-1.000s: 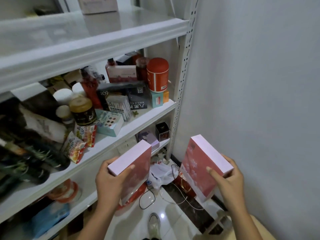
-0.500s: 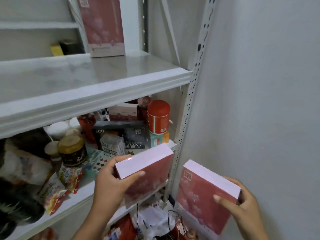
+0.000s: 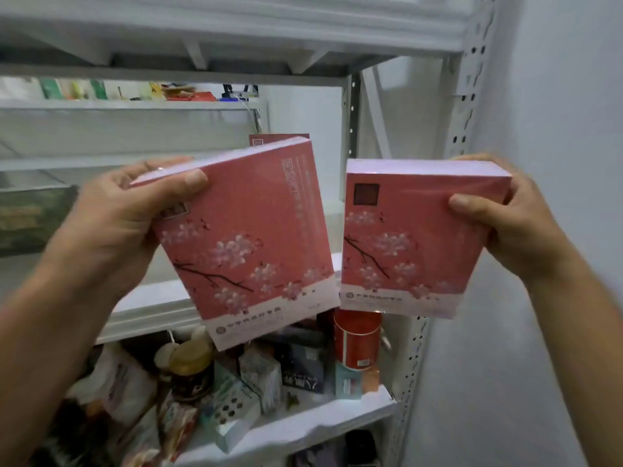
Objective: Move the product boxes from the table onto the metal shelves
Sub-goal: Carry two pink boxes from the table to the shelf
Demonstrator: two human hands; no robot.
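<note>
My left hand grips the upper left corner of a pink blossom-printed box, thumb across its front face. A matching pink box is held at its upper right corner by my right hand. Both boxes are raised upright side by side in front of the middle metal shelf, at the right end of the rack. Behind the left box, the top of a third pink box peeks out, standing on that shelf.
The shelf below is crowded with jars, small cartons and a red can. A dark green box sits at the middle shelf's left. The perforated upright and a white wall close in on the right.
Both hands have lifted their boxes from the lower shelf's level up to the middle shelf, and my view has tilted upward.
</note>
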